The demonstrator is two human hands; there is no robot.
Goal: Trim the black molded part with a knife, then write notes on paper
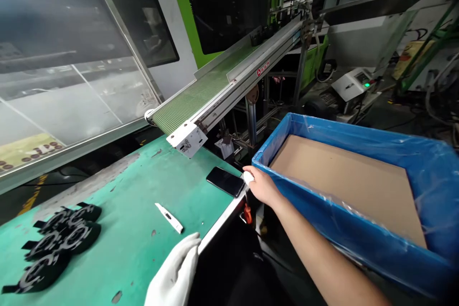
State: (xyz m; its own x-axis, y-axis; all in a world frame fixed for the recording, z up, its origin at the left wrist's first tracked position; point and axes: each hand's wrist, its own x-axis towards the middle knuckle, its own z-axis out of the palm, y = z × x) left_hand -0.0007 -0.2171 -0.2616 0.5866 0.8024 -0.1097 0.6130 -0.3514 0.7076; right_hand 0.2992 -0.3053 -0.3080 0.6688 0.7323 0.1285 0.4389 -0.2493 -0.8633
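My left hand [175, 272], in a white glove, is over the front edge of the green-topped table [125, 210]. Its fingers are stretched out with nothing in them. My bare right hand [264, 186] is at the table's right corner, fingers closed around a small white thing [248, 178] whose kind I cannot make out. Beside it on the table lies a black smartphone [225, 181]. Just below that hand, an orange-handled tool [247, 213] hangs at the table edge. A white utility knife [169, 218] lies between the phone and my left hand.
Several black ring-shaped parts [60, 244] lie in a cluster on the table's left. A green conveyor belt [204, 91] slopes down to the table's far edge. To the right stands a blue plastic-lined bin [308, 196] with a cardboard sheet [347, 177] inside. Machine housings stand behind.
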